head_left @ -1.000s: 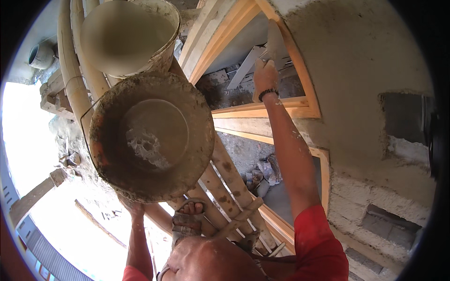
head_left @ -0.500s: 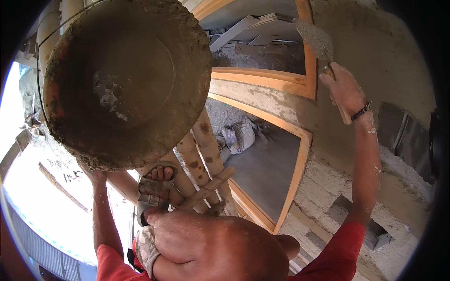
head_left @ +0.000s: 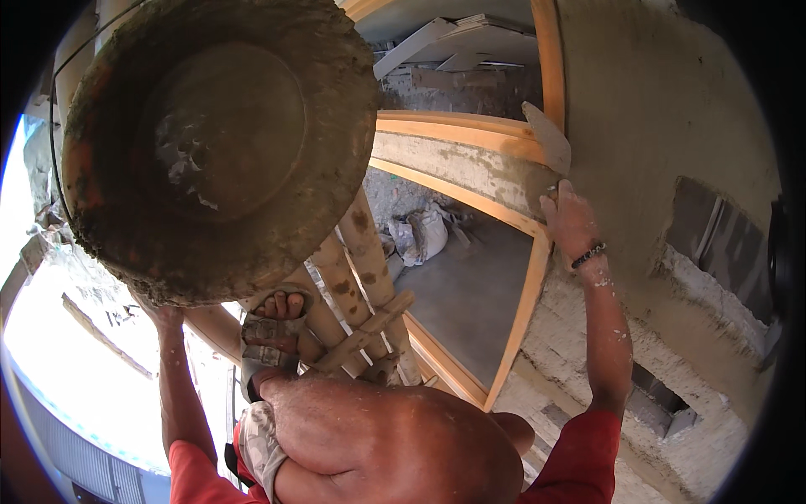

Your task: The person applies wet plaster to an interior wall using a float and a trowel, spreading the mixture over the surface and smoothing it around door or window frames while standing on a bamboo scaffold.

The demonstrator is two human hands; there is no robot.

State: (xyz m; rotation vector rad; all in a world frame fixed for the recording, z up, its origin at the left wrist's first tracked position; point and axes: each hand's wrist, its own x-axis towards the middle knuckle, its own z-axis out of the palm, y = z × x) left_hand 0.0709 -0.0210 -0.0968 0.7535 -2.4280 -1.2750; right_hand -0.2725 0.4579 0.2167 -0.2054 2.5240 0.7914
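Note:
A round, mortar-crusted bucket (head_left: 336,168) fills the upper left, its open mouth facing me. Pale wet patches show on its bottom, and a thin wire handle curves along its left side. My left hand (head_left: 164,312) holds the bucket at its near edge; the rim hides most of the fingers. On the right, my right hand (head_left: 573,220) is closed around the handle of a pointed trowel (head_left: 550,141). The trowel's grey blade lies over the corner of the upper wooden frame (head_left: 470,126), beside the plastered wall (head_left: 646,109).
A lower wooden frame (head_left: 514,336) borders an opening with a white sack (head_left: 422,237) beyond it. My sandalled foot (head_left: 273,332) rests on round poles (head_left: 369,252) with gaps between them. A rough recess (head_left: 714,235) breaks the wall at right.
My right hand and the trowel have come down and left along the wall, toward the upper frame's corner. The bucket has shifted slightly left in view.

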